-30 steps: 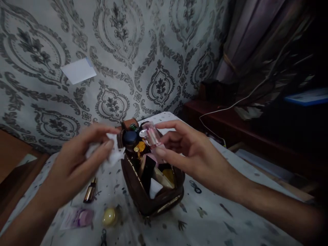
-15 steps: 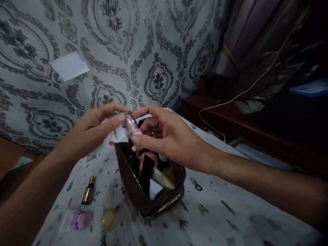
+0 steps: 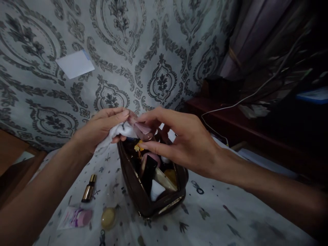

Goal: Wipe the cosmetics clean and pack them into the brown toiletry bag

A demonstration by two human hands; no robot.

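Observation:
My left hand (image 3: 109, 126) is closed around a white cloth (image 3: 120, 131) and one end of a small clear-pink bottle (image 3: 144, 130). My right hand (image 3: 176, 136) curls about the other end of this bottle, index finger on its upper side and thumb at its lower edge. Both hands are above the far end of an unzipped brown toiletry bag (image 3: 130, 182). Inside the bag lie a black item (image 3: 149, 169), a pale tube (image 3: 164, 180), a white cap-like piece (image 3: 156, 190) and a gold-topped bottle (image 3: 137, 150).
Left of the bag, a brown dropper-style bottle with gold cap (image 3: 89, 188), a white-and-purple tube (image 3: 75, 217) and a round yellowish jar (image 3: 108, 218) lie on the patterned cloth (image 3: 205, 222). Patterned wall (image 3: 161, 78) behind; a white cable (image 3: 241, 100) hangs at right.
The bottle has been turned between my hands, and its wider pink end now faces me. My right fingers have shifted around it. The view has moved slightly.

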